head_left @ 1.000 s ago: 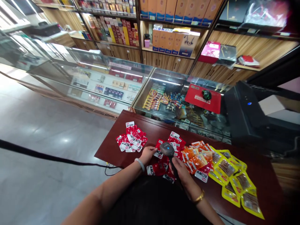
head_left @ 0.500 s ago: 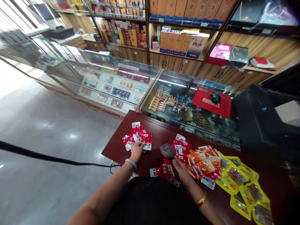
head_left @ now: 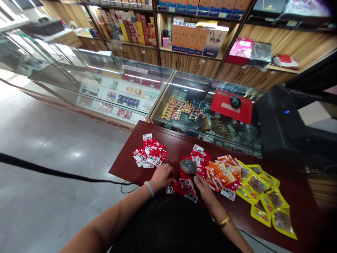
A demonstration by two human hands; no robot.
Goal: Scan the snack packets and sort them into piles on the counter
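Note:
My right hand is wrapped round the handle of a dark grey barcode scanner, whose head hangs above red-and-white snack packets. A small blue light shows on the scanner. My left hand reaches over the table with its fingers bent and apart, beside the near red packets; nothing shows in its grasp. Another heap of red-and-white packets lies farther left, apart from that hand. Orange packets lie to the right of the scanner, and yellow-edged packets spread beyond them.
The dark red table stands against a glass display counter. On the counter are a red mat, a mouse and a black monitor. A black cable crosses at the left. Shelves with boxes stand behind.
My left hand has left the left heap of red packets and moved right to the near red packets. My right hand still holds the scanner. The view has shifted slightly.

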